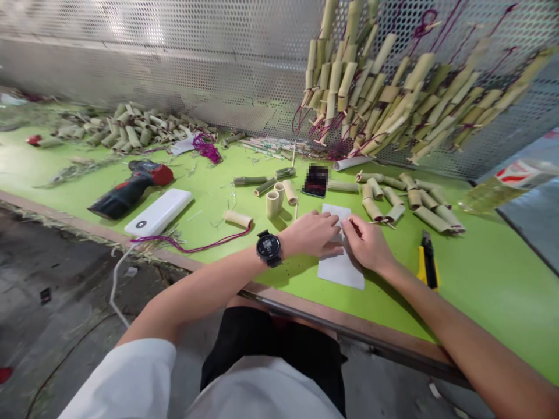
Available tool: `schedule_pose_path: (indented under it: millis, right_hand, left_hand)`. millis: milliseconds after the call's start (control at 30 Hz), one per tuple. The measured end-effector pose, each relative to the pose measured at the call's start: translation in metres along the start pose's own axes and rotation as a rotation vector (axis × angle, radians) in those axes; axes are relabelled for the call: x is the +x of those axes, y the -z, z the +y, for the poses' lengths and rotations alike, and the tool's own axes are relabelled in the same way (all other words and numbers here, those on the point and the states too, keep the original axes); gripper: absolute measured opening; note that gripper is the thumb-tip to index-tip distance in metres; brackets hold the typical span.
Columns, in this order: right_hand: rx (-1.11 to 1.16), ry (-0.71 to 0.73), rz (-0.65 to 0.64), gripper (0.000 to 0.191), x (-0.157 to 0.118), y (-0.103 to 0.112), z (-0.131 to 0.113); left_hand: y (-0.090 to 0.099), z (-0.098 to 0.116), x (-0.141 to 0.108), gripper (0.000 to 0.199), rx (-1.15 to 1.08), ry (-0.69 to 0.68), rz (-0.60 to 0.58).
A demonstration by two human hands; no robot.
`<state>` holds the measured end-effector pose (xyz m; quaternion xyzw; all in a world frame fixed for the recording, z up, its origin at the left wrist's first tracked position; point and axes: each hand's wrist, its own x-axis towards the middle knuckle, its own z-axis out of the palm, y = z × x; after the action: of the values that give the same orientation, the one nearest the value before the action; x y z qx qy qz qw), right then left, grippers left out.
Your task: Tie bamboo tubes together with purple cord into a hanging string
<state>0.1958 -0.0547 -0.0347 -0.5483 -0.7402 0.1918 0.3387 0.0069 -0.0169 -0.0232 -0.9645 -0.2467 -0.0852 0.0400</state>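
A sheet of white paper (338, 270) lies on the green tabletop in front of me, partly covered by both hands. My left hand (312, 233), with a black watch (268, 248) on its wrist, rests across the paper with its fingers stretched out. Close beside it, my right hand (369, 241) is closed in a pinch over the paper's right edge; whatever sits between thumb and finger is hidden. Beyond my left hand stand short bamboo tubes (272, 205). Another bamboo piece (238, 219) with a purple cord (209, 247) lies to the left.
At left are a cordless drill (131, 189) and a white power bank (159, 212). A yellow utility knife (428, 262) lies at right, near a bottle (509, 183). Joined bamboo pieces (430, 201), a phone (315, 181) and a bamboo pile (131, 128) lie farther back; bamboo strings (406, 87) hang behind.
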Motion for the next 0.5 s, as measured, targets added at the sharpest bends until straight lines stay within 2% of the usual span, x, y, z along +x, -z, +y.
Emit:
schedule_pose_path:
  millis: [100, 233, 267, 367, 433, 500]
  right_hand:
    - [-0.002, -0.002, -0.02, 0.041, 0.0, -0.001, 0.001]
    - [-0.01, -0.02, -0.052, 0.04, 0.002, -0.002, 0.001]
    - [-0.022, -0.027, -0.062, 0.04, 0.003, -0.003, 0.001]
    - [-0.078, -0.037, -0.09, 0.038, 0.003, -0.003, 0.0]
    - [-0.125, -0.038, -0.108, 0.036, 0.002, -0.004, -0.001]
    - [-0.176, -0.034, -0.133, 0.034, 0.001, -0.004, -0.003]
  left_hand:
    - [0.002, 0.0, 0.0, 0.051, -0.014, 0.002, 0.0]
    - [0.019, -0.013, -0.004, 0.03, -0.094, 0.033, -0.082]
    - [0.027, -0.019, -0.006, 0.033, -0.13, 0.049, -0.079]
    - [0.059, -0.04, -0.017, 0.042, -0.244, 0.098, 0.05]
    - [0.083, -0.053, -0.028, 0.041, -0.221, 0.189, 0.118]
    - [0.106, -0.063, -0.041, 0.038, -0.163, 0.303, 0.136]
